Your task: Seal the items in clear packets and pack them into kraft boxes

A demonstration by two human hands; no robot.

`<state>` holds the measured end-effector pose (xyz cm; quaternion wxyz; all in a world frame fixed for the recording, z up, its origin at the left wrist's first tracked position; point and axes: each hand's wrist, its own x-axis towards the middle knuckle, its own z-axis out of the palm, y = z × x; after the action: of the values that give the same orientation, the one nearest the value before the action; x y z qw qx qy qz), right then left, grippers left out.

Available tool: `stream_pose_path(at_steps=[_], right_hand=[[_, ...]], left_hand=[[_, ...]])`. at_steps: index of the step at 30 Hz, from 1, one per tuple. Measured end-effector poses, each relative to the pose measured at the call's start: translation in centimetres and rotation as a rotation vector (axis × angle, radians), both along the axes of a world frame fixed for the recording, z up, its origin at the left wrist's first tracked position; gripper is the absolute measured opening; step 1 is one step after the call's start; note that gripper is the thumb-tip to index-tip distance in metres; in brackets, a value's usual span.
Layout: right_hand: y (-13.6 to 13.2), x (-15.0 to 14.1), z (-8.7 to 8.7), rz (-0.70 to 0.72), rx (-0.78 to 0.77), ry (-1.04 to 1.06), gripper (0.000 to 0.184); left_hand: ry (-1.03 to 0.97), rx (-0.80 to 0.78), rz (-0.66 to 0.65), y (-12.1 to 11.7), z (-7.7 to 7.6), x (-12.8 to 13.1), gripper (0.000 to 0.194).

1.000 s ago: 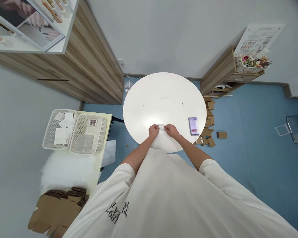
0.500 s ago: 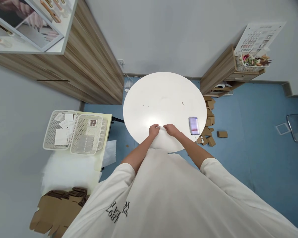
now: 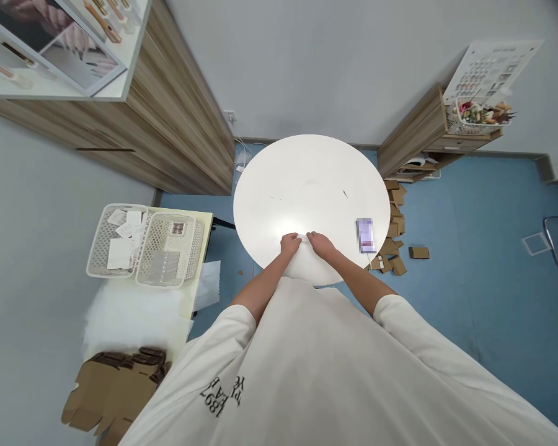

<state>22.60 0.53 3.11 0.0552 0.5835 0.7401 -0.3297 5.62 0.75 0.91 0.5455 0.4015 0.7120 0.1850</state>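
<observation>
Close to the near edge of a round white table, my left hand and my right hand face each other. Between their fingertips is a small, thin white piece, pinched from both sides. It blends into the white tabletop, so its kind and full outline cannot be made out. To the right of my right hand lies a phone with a lit, blurred screen and a cable at its lower end.
At left, a side table carries white plastic baskets with cards and clear packs, translucent sheets and flattened cardboard. Small brown boxes lie on the floor right of the round table. Wooden cabinets stand along the wall.
The whole view has shifted slightly, so the room appears a little further right. Both hands keep their pinch on the white piece, with only a tiny movement of the fingers.
</observation>
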Motion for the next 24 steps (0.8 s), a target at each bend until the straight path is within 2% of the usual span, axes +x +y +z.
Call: stream_pose_path(at_steps=[3, 6, 9, 11, 14, 17, 24], right_hand=[[0.4, 0.2, -0.3, -0.086, -0.004, 0.036, 0.034], [0.5, 0.7, -0.9, -0.250, 0.011, 0.116, 0.047], [-0.3, 1.3, -1.6, -0.435, 0.020, 0.176, 0.058], [-1.4, 1.6, -2.1, -0.516, -0.020, 0.204, 0.056], [-3.3, 1.9, -2.9, -0.570, -0.128, 0.268, 0.046], [-4.7, 1.6, -3.4, -0.593, -0.158, 0.322, 0.040], [-4.4, 0.6, -3.6, -0.626, -0.129, 0.416, 0.044]], left_hand=[[-0.012, 0.020, -0.022, -0.9, -0.5, -0.3, 0.041], [0.005, 0.018, -0.050, -2.1, -1.1, -0.8, 0.053], [-0.007, -0.012, -0.091, -3.1, -1.7, -1.4, 0.062], [-0.004, -0.020, -0.100, -3.5, -2.0, -1.7, 0.061], [-0.001, -0.007, -0.109, -4.1, -2.1, -1.8, 0.054], [-0.030, 0.014, -0.134, -4.5, -1.9, -1.6, 0.051], [-0.054, 0.060, -0.187, -3.9, -0.9, -0.9, 0.052]])
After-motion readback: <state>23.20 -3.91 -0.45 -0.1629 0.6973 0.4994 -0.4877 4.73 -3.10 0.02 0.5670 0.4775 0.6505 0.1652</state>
